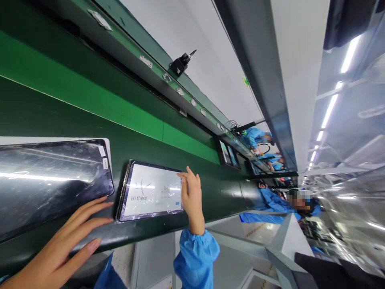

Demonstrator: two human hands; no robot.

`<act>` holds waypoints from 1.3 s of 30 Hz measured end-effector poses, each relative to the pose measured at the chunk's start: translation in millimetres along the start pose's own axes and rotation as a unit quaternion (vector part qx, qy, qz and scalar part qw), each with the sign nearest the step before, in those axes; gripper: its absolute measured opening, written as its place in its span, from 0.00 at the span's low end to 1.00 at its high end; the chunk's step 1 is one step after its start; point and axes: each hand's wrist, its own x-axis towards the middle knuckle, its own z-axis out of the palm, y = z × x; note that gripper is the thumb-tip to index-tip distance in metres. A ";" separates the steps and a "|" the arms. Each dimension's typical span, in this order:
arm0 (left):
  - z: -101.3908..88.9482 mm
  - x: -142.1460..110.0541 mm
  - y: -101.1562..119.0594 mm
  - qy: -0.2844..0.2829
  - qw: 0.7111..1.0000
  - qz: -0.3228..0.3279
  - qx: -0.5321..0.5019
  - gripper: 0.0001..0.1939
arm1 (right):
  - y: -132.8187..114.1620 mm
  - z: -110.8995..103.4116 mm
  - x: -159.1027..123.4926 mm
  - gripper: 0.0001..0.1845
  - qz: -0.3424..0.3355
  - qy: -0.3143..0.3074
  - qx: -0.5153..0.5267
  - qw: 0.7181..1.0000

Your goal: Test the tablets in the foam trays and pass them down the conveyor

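Note:
A tablet (153,190) lies face up on the dark green bench, its lit white screen reading "Hi there". Clear film with wrinkled edges covers it. Over the tablet's right edge is my right hand (192,194), holding nothing, fingers apart and one fingertip at the screen's upper right corner; whether it touches the glass I cannot tell. My left hand (72,237) is stretched out flat with spread fingers, nearest the lower right corner of a larger dark, glossy panel (54,180). Two small white labels (104,157) are stuck on that panel, and a pale sheet shows behind it.
A black power adapter (180,64) sits on the ledge above the bench, beside several sockets (166,77). Further along stand more tablets (228,154) with lit screens. Co-workers in blue (255,136) are at the far end, another person (270,200) nearer on the right.

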 end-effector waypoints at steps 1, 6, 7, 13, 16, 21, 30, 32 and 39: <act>0.7 -0.7 -1.0 0.000 1.000 0.001 0.001 0.25 | 5.9 1.1 -3.8 0.17 0.006 -0.008 -0.001 1.000; -1.9 -1.5 2.1 -0.003 1.000 -0.002 -0.002 0.25 | 4.0 0.0 -37.0 0.17 0.012 0.036 0.010 0.999; -3.1 -1.5 3.3 -0.006 1.000 -0.008 -0.006 0.24 | 0.1 -2.8 -45.8 0.16 0.009 0.058 0.016 0.998; -3.5 5.4 6.3 0.010 0.999 -0.039 0.001 0.23 | 12.8 0.7 -84.1 0.23 0.148 0.125 0.069 0.979; 3.8 18.2 14.4 0.035 0.997 0.018 0.060 0.29 | 44.9 20.4 -88.0 0.37 0.248 0.142 0.106 0.952; 25.1 48.8 41.2 0.048 0.985 0.088 0.138 0.34 | 64.9 42.9 -67.8 0.42 0.276 0.186 0.150 0.931; -95.0 15.7 -2.9 0.163 0.947 0.074 0.266 0.29 | -113.5 75.8 -13.5 0.23 -0.041 0.157 0.213 0.963; -142.1 12.9 -44.7 0.210 0.925 -0.050 0.312 0.23 | -146.6 105.5 -5.2 0.24 -0.165 0.061 0.212 0.961; -208.8 27.2 -109.6 0.098 0.952 -0.092 0.274 0.22 | -182.6 146.0 -3.2 0.33 -0.429 -0.022 0.140 0.892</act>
